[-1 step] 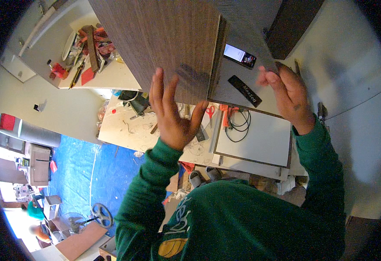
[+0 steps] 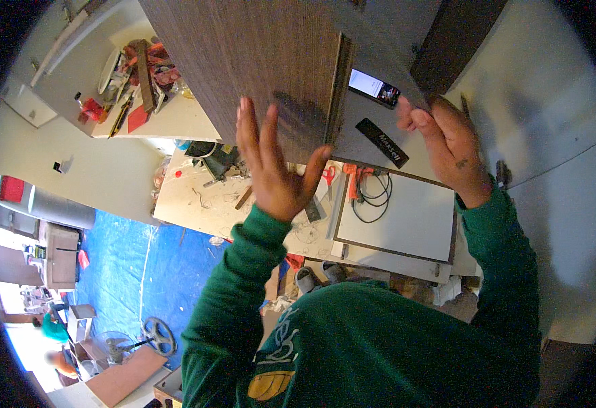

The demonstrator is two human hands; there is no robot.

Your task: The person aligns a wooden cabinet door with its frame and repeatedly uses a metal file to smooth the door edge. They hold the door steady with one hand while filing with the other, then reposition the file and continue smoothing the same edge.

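My left hand [image 2: 274,163] has its fingers spread, at the lower edge of a brown wood-grain panel [image 2: 257,61]. It holds nothing; whether the fingertips touch the panel I cannot tell. My right hand [image 2: 453,149] is closed in a pinch, right of the panel. Between its thumb and fingers is the end of a thin dark grey strip [image 2: 410,81], smeared by motion. Below that strip, a phone with a lit screen [image 2: 374,87] and a flat black bar with pale lettering [image 2: 382,143] lie on a grey surface [image 2: 352,136].
Beneath my arms, a worktable [image 2: 196,197] carries red scissors [image 2: 329,175], an orange tool with a black cord [image 2: 358,178] and a white panel [image 2: 400,217]. A shelf [image 2: 189,122] of tools stands at left. Blue sheeting [image 2: 114,265] covers the floor; another person [image 2: 56,330] is far left.
My right hand has moved slightly left, and the strip in it now stretches up and left past the phone. My left hand has shifted a little right, its thumb lifting off the panel's corner.
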